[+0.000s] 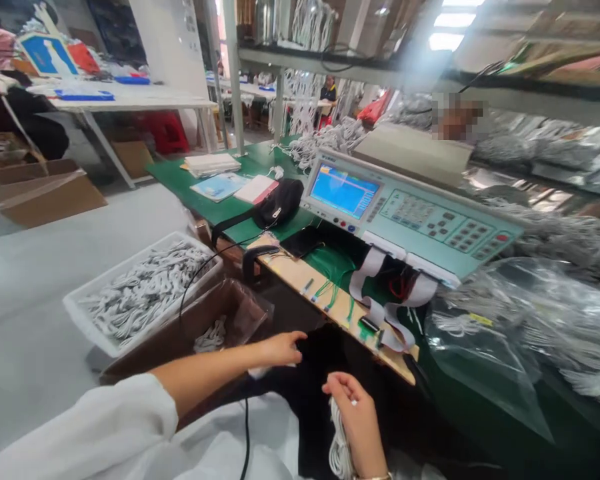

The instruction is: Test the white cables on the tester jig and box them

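My right hand [356,413] is closed around a coiled bundle of white cable [339,440], which hangs below the fingers over my lap. My left hand [280,349] reaches across from the left, its thumb and forefinger apart, with nothing visible between them. It is near a brown carton [155,353] that holds a few white cable bundles [211,335]. In front of both hands, a wooden board [285,270] along the bench edge carries small connectors with green wires [325,288]. Wide grey ribbon cables [367,273] run from the board to a tester [430,223] with a lit blue screen.
A white bin [73,303] full of cable bundles stands at the left. On the green bench [175,177] lie papers [219,187] and a black pouch [279,203]. Bagged cables [485,333] cover the right side. Shelving [340,63] rises behind; a person [329,90] sits far back.
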`<move>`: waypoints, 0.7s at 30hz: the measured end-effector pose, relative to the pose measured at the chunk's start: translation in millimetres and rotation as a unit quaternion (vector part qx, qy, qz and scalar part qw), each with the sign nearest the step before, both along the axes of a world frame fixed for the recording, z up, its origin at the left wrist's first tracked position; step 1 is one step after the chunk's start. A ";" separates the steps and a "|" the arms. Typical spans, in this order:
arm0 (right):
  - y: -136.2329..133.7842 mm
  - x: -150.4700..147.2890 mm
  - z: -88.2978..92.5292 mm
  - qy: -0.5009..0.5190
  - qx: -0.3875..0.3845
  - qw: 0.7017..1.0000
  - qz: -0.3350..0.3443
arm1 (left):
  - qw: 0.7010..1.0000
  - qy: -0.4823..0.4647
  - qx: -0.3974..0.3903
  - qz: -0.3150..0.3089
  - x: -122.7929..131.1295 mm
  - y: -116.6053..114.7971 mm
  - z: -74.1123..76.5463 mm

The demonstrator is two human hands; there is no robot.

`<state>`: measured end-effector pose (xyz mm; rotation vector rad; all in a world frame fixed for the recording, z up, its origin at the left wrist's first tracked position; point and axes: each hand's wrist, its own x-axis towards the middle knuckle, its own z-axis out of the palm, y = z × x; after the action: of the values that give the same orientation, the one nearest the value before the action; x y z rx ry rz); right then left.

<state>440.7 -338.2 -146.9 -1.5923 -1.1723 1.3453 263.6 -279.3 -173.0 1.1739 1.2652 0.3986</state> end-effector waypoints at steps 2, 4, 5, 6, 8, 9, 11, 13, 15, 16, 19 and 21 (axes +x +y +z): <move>2.6 0.4 -5.3 0.028 -0.035 0.999 -0.015 | 0.999 0.045 0.030 -0.004 -18.5 0.3 -5.6; 5.9 -2.1 -9.7 0.085 -0.058 0.994 -0.024 | 0.998 0.008 0.020 -0.062 -16.9 -5.8 -7.9; 7.8 -4.2 -10.9 0.112 -0.058 0.992 -0.031 | 0.993 -0.036 0.010 -0.109 -8.7 -10.3 -8.4; 9.8 -6.3 -11.3 0.132 -0.050 0.989 -0.040 | 0.985 -0.093 -0.005 -0.148 2.7 -15.1 -8.5; 14.0 -7.9 -10.3 0.146 -0.016 0.988 -0.052 | 0.961 -0.220 -0.044 -0.160 29.1 -24.3 -7.7; 15.9 -6.5 -9.3 0.137 0.006 0.989 -0.057 | 0.952 -0.270 -0.063 -0.132 40.9 -27.8 -6.7; 18.1 1.6 -7.6 0.088 0.055 0.991 -0.087 | 0.940 -0.322 -0.095 -0.068 57.6 -31.0 -3.8; 16.0 13.6 -7.2 0.008 0.098 0.984 -0.151 | 0.939 -0.325 -0.105 -0.031 65.7 -29.0 -0.7; 9.5 24.2 -7.3 -0.056 0.110 0.976 -0.178 | 0.945 -0.313 -0.090 -0.001 69.8 -25.3 2.2; 5.3 27.7 -7.2 -0.072 0.106 0.978 -0.164 | 0.946 -0.313 -0.078 0.009 71.6 -24.1 3.5; -6.2 30.1 -4.6 -0.098 0.101 0.985 -0.098 | 0.947 -0.320 -0.026 0.017 78.0 -25.2 7.2; -10.1 28.9 -1.0 -0.115 0.108 0.983 -0.088 | 0.959 -0.281 0.031 0.007 81.1 -28.8 10.7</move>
<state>469.7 -348.3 -147.9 -1.6793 -1.2348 0.9060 344.7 -308.1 -162.2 1.0052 0.7688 0.7283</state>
